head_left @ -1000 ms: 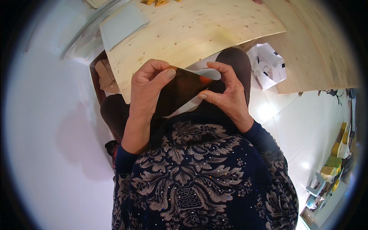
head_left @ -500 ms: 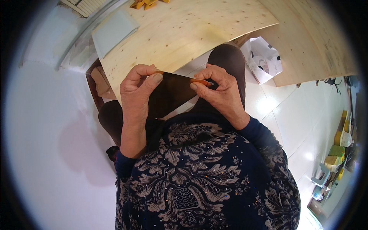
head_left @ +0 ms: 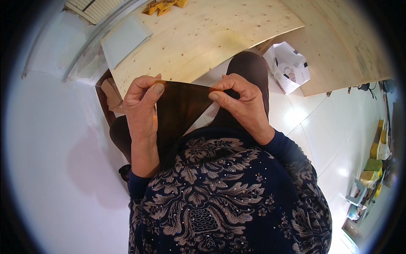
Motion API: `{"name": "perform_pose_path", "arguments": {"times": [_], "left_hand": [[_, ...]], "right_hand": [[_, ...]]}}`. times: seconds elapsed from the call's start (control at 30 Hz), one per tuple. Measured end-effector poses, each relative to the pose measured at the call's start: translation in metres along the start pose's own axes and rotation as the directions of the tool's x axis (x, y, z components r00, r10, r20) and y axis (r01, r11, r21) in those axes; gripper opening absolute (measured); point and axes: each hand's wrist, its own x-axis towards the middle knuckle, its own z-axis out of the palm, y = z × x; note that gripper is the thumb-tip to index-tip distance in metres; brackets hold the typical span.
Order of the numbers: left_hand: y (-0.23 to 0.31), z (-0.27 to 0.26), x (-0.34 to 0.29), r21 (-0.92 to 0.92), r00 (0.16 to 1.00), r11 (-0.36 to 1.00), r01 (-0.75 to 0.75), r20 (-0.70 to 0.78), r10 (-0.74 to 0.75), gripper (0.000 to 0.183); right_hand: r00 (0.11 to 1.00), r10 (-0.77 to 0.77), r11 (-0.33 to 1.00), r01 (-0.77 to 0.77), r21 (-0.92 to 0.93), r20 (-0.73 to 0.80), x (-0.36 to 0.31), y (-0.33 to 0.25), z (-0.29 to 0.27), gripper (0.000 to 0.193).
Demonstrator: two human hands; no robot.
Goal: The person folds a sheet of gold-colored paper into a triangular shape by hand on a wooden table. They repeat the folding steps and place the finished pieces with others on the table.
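Observation:
I hold a dark brown folded paper sheet in front of my chest, shaped like a triangle pointing down. My left hand pinches its upper left corner between thumb and fingers. At the upper right corner my right hand pinches the top edge the same way. The top edge runs straight between the two hands. Beyond the hands lies a pale wooden table.
Folded yellow paper pieces lie at the table's far edge, and a white sheet at its left corner. A white plastic bag sits on the white tiled floor under a second wooden board. Coloured items stand at the far right.
The hands have moved apart, drawing the paper out from a bunched shape into a flat triangle with a straight top edge. The orange tip seen earlier near my right hand is hidden.

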Motion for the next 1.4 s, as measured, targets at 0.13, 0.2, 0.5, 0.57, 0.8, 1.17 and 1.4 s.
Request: {"name": "perform_pose_path", "arguments": {"times": [0.13, 0.2, 0.5, 0.57, 0.8, 1.17, 1.4], "left_hand": [[0.002, 0.0, -0.001, -0.013, 1.0, 1.0, 0.004, -0.014, -0.004, 0.013], [0.003, 0.002, -0.001, -0.017, 1.0, 1.0, -0.005, -0.016, 0.005, 0.014], [0.003, 0.005, -0.001, -0.045, 0.999, 0.999, -0.003, -0.048, 0.001, 0.015], [0.003, 0.005, -0.001, -0.05, 0.999, 0.999, -0.001, -0.047, -0.001, 0.015], [0.002, 0.008, -0.002, -0.064, 0.996, 0.995, 0.079, -0.043, -0.082, 0.012], [0.009, 0.046, 0.006, 0.561, 0.983, 0.81, -0.169, 0.153, 0.099, 0.008], [0.021, 0.049, 0.006, 0.529, 0.986, 0.84, -0.121, 0.159, 0.042, 0.009]], "right_hand": [[0.999, -0.012, 1.0, 0.013, 0.025, -0.034, -0.001, -0.001, 0.001, 0.012], [0.999, -0.004, 0.999, 0.006, 0.033, -0.048, -0.002, -0.001, 0.001, 0.012], [0.998, 0.044, 0.999, -0.042, 0.025, -0.054, -0.003, -0.006, -0.001, 0.01], [0.998, 0.046, 0.999, -0.045, 0.024, -0.048, -0.003, -0.006, -0.002, 0.009], [0.993, -0.061, 0.998, 0.062, 0.005, -0.104, -0.003, 0.003, -0.001, 0.006], [0.92, -0.32, 0.749, 0.392, -0.534, 0.226, 0.032, -0.03, -0.008, 0.039], [0.99, -0.069, 0.966, 0.098, -0.238, 0.126, 0.036, -0.032, -0.002, 0.015]]}}
